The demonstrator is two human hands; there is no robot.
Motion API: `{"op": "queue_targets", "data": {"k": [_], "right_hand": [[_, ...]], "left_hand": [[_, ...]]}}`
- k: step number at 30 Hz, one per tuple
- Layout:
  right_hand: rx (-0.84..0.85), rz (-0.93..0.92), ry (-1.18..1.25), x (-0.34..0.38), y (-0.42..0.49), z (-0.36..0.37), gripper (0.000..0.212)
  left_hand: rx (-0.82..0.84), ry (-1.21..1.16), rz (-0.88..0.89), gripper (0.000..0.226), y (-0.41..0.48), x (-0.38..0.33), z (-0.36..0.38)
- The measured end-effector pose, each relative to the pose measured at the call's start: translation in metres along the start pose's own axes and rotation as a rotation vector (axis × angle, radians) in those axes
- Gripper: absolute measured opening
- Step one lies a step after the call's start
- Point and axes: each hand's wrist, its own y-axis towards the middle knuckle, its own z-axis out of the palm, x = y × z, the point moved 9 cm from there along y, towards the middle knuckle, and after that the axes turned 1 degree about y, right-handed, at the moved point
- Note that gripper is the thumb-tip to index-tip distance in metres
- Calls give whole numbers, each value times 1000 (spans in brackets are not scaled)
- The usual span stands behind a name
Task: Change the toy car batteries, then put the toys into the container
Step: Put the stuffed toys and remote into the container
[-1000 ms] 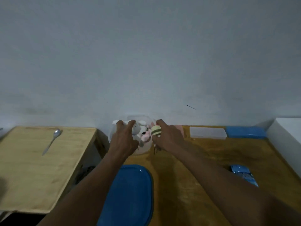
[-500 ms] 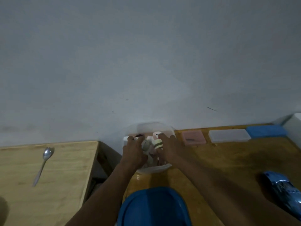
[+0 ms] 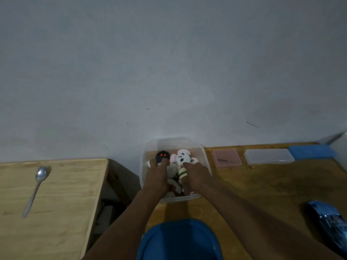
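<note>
A clear plastic container (image 3: 204, 152) stands against the wall with several small plush toys in it. A black toy with red eyes (image 3: 162, 155) and a pink and white plush (image 3: 181, 157) lie at its far side. My left hand (image 3: 157, 178) reaches into the container and presses on a grey plush (image 3: 172, 169). My right hand (image 3: 195, 177) is in there too, fingers closed on a cream toy with green stripes (image 3: 182, 173). A blue toy car (image 3: 330, 222) lies on the table at the right edge.
A blue lid (image 3: 180, 241) lies on the brown table in front of the container. Flat pink (image 3: 226, 158), clear (image 3: 268, 156) and blue (image 3: 311, 151) cases line the wall. A spoon (image 3: 35, 188) rests on the lighter table to the left, across a gap.
Both hands have sunk lower into the container with the toys. The view has shifted, so the container sits nearer the middle and the black toy now shows.
</note>
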Motion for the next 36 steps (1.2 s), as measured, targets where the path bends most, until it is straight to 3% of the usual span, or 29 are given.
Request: {"op": "queue_targets", "data": {"k": [7, 17, 23, 28, 36], "right_hand": [[-57, -54, -38, 2, -21, -20, 52], [-288, -238, 5, -1, -108, -60, 34], [-212, -322, 40, -29, -174, -19, 34], [-77, -244, -3, -58, -230, 38, 45], [-6, -130, -25, -75, -275, 81, 36]], "left_hand": [[42, 82, 19, 94, -17, -10, -13], [-336, 101, 141, 46, -113, -46, -46], [-332, 42, 13, 38, -199, -39, -5], [-205, 28, -175, 48, -275, -12, 47], [-172, -27, -315, 45, -333, 27, 72]]}}
